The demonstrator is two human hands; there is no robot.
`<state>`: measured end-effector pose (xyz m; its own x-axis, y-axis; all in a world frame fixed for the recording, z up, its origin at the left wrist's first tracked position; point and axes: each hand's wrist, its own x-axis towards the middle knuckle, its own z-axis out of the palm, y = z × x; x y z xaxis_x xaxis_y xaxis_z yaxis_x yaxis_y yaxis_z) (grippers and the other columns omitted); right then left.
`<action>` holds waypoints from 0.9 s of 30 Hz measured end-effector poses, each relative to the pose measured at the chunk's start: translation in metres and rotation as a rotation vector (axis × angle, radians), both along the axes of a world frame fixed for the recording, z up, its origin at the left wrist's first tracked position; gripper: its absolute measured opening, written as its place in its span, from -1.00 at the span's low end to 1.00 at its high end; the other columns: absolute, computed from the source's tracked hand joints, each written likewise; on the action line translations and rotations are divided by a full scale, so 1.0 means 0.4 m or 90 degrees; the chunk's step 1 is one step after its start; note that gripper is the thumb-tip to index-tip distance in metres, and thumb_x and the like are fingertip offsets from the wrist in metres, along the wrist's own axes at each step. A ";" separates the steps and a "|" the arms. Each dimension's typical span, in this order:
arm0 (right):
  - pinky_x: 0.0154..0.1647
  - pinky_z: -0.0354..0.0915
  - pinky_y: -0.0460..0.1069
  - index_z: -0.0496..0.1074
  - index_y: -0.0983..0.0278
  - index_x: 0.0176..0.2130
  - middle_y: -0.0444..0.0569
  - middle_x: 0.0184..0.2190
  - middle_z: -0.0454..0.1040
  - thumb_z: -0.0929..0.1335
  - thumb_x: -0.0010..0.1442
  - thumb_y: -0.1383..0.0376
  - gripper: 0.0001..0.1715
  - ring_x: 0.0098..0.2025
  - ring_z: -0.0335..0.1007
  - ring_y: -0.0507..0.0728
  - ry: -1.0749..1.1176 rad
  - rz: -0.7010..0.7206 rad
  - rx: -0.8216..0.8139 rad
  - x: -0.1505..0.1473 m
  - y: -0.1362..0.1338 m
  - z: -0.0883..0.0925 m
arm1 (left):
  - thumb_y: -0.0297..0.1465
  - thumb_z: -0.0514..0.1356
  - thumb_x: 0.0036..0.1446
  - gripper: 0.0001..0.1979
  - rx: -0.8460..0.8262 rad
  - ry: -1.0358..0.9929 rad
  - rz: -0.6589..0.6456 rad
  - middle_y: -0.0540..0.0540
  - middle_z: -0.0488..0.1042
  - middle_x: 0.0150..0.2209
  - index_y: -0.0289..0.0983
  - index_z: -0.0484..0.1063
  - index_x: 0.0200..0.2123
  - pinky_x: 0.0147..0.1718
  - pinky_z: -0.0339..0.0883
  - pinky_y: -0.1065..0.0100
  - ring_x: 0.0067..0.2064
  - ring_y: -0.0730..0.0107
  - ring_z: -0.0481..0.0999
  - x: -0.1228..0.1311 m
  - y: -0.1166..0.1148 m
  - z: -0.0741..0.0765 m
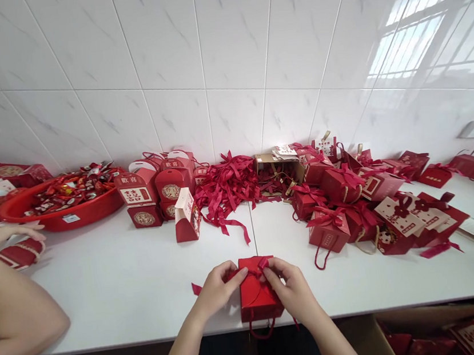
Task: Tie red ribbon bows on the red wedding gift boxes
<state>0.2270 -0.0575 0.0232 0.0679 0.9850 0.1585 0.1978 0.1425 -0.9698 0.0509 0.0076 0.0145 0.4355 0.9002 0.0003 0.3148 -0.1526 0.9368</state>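
Note:
A red gift box (259, 304) with a cord handle rests at the table's front edge, between my hands. Across its top runs a dark red ribbon (255, 273), looped near its upper side. My left hand (220, 288) pinches the ribbon at the box's left edge, and a loose ribbon end sticks out to the left. On the right, the fingers of my right hand (287, 283) are closed on the ribbon's loop. Part of the ribbon is hidden under my fingers.
Loose ribbons (229, 184) lie in a heap by the tiled wall. Ribbon-tied boxes (330, 229) crowd the right side. Untied boxes (139, 192) stand left of the heap, beside a red basin (67, 220) of wrapped sweets. Another person's arm (18, 296) reaches in at the left.

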 end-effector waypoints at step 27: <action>-0.40 0.18 -0.06 0.44 0.31 -0.49 -0.05 -0.53 0.46 0.22 0.24 0.06 -0.52 -0.45 0.30 0.08 -0.019 -0.013 -0.003 -0.012 0.021 0.022 | -0.28 0.08 0.16 -0.84 0.304 0.060 -0.084 -0.01 0.35 -0.43 -0.22 0.34 -0.40 -0.29 0.27 0.33 -0.36 0.36 0.33 0.074 0.050 0.191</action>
